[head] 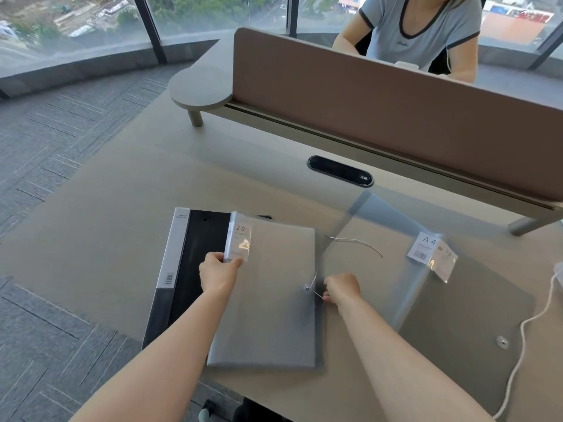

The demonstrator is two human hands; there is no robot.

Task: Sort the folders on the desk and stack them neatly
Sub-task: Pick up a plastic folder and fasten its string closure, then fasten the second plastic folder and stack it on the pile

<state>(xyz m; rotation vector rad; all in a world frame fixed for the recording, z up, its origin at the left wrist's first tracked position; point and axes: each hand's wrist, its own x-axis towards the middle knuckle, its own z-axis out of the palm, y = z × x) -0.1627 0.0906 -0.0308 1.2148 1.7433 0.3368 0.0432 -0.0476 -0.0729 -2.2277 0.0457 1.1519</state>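
Observation:
A translucent grey folder with a "20" label lies in the middle of the desk, partly over a black folder with a white spine on its left. My left hand pinches the grey folder's left edge by the label. My right hand is closed on the thin elastic cord at the folder's right edge. To the right lies a clear A4 folder with a snap button and a white barcode label.
A brown divider panel runs along the desk's back, with a person seated behind it. A black cable slot sits in front of the panel. A white cord trails along the right edge. The desk's left edge drops to carpet.

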